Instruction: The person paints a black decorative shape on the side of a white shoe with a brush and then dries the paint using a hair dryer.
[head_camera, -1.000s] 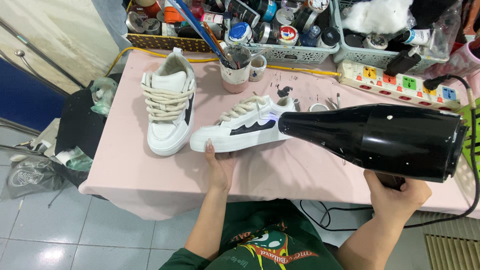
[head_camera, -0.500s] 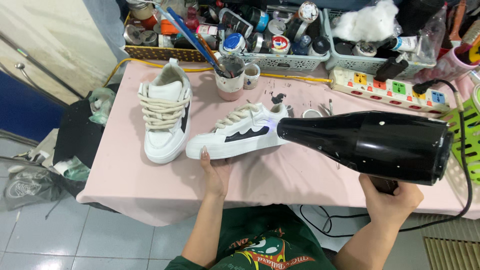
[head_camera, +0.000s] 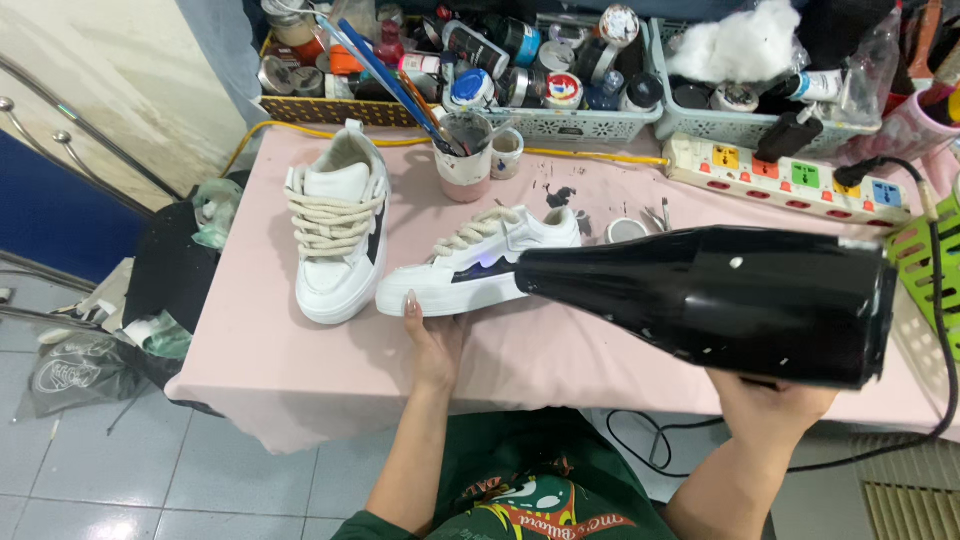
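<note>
While the right hand is clenched around the handle of a black hair dryer, its narrow nozzle points at the side of a white sneaker with a dark stripe, which lies near the middle of the pink tabletop. The left hand rests open against that sneaker's near sole edge, fingers flat, grasping nothing. A second white sneaker stands just beside it to the left, laces up. Behind them a paint-stained mug holds brushes, with a smaller cup touching it. Along the far edge, a yellow basket and two pale baskets are packed with what look like paint jars and tubes; one carries white cotton wadding. A power strip lies to the right. Bare cloth stays open along the near edge.
</note>
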